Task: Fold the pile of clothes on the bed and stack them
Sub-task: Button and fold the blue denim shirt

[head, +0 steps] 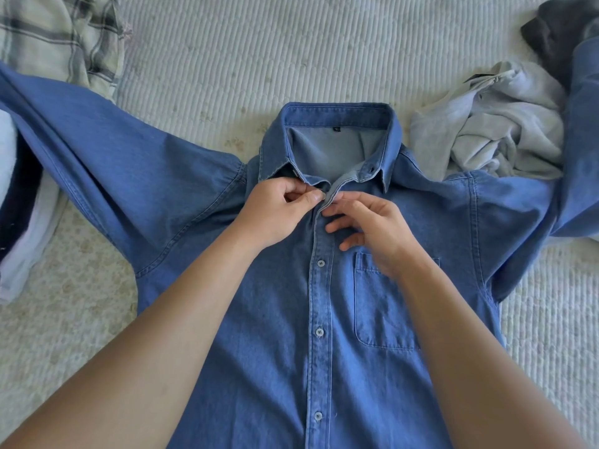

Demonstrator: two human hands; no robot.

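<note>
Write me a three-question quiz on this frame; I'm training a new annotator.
1. True or false: the denim shirt lies face up on the bed.
2. Where do both hands work? A) near the collar B) at the hem C) on a sleeve
3. Fill in: the crumpled grey garment lies by the shirt's ____ as seen here.

Key: 1 true. 2 A: left hand pinches the placket, right hand beside it. 3 right shoulder.
</note>
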